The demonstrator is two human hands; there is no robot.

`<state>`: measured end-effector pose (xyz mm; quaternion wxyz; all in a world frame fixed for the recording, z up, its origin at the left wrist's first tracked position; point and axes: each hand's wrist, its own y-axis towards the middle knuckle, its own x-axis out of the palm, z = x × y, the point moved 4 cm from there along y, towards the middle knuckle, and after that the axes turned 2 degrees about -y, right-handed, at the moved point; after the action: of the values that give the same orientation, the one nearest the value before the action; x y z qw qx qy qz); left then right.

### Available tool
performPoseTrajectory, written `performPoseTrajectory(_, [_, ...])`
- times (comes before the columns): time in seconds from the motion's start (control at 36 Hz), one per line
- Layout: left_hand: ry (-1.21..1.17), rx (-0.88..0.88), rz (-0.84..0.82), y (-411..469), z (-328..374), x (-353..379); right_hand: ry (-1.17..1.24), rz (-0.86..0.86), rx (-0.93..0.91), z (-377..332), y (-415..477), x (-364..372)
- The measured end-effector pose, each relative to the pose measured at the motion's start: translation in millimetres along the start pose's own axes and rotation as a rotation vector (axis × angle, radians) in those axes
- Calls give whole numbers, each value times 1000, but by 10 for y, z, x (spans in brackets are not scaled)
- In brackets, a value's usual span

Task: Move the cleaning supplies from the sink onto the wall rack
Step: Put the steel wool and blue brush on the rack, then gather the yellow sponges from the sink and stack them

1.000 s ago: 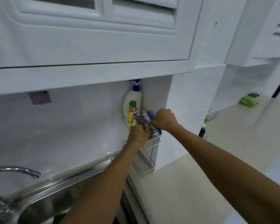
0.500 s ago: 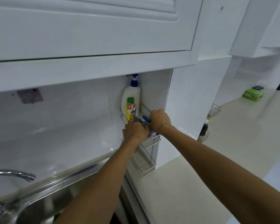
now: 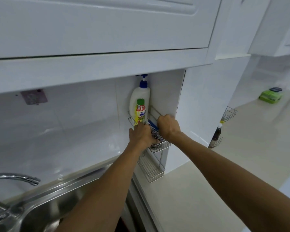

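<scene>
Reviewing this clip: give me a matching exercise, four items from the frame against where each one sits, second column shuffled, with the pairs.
Items
1. white pump bottle
2. blue brush
3. green container
4. dark bottle

Places
A. far counter, right background
B. small wire holder on the right wall
C. top tier of the wall rack, between the two hands
D. back corner of the top tier, behind the yellow bottle

Pairs: 1-D, 2-C, 3-A, 4-B
</scene>
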<state>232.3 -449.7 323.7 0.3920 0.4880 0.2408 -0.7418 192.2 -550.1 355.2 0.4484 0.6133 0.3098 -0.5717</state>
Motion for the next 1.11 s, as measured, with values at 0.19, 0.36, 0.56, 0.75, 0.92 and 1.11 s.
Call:
performPoseTrajectory(0.19, [128,8,19,5,67,-14,-219,-1,-104,-57,-47,-30])
performPoseTrajectory(0.36, [156,36,-7,17,53,17,-327,13,-175,-98,-43,-40])
performPoseTrajectory(0.56, [151,57,-8,-7,24,-17,-321,-10,-188,-127,-55,-76])
performPoseTrajectory(0.75, [147,73,121,-217,-172,-253,-30,104,-112,-292,-142,-301])
performPoseTrajectory(0.92, [211,36,160,-617,-573,-537,46,176,-200,-779,-361,-441])
performPoseTrajectory(1.11, [220,-76,177,-1373,-1416,-624,275,128,-311,-1543,-782,-272])
